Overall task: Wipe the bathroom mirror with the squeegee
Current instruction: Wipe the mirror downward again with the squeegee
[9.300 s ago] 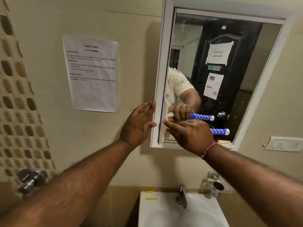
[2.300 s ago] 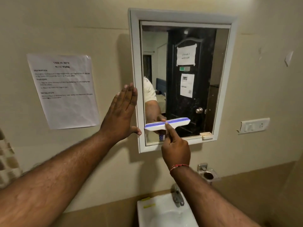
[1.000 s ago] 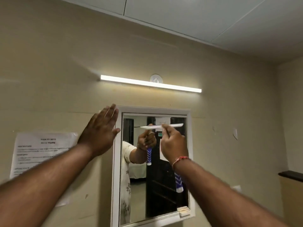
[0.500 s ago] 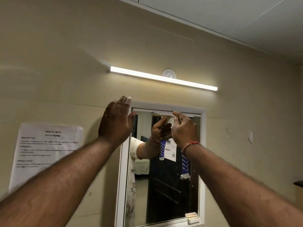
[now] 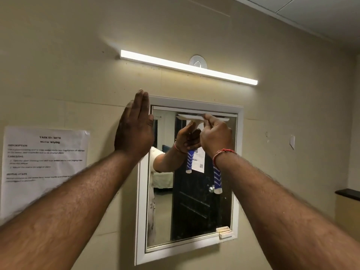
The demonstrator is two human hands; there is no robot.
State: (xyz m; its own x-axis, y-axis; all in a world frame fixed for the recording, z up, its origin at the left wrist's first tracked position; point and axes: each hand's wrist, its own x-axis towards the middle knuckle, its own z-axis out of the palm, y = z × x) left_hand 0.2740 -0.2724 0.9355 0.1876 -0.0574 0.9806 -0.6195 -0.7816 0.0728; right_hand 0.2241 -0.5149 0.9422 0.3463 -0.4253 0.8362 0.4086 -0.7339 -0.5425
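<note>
The bathroom mirror (image 5: pixel 196 211) hangs on the beige wall in a white frame (image 5: pixel 141 211). My right hand (image 5: pixel 216 137) grips the squeegee (image 5: pixel 194 118), a white blade with a blue-and-white striped handle (image 5: pixel 217 180) hanging down below my wrist. The blade lies level against the glass, just under the frame's top edge, towards the right. My left hand (image 5: pixel 134 131) rests flat, fingers together, on the wall and the frame's upper left corner. The glass reflects my hand and the squeegee.
A lit tube light (image 5: pixel 187 67) runs above the mirror. A printed task sheet (image 5: pixel 43 162) is taped to the wall at left. A small beige block (image 5: pixel 225 231) sits in the frame's lower right corner. A dark ledge (image 5: pixel 348 193) juts out at far right.
The squeegee has stayed at the top of the glass, its blade now showing level near the top right. My left hand has straightened flat against the frame's upper left corner.
</note>
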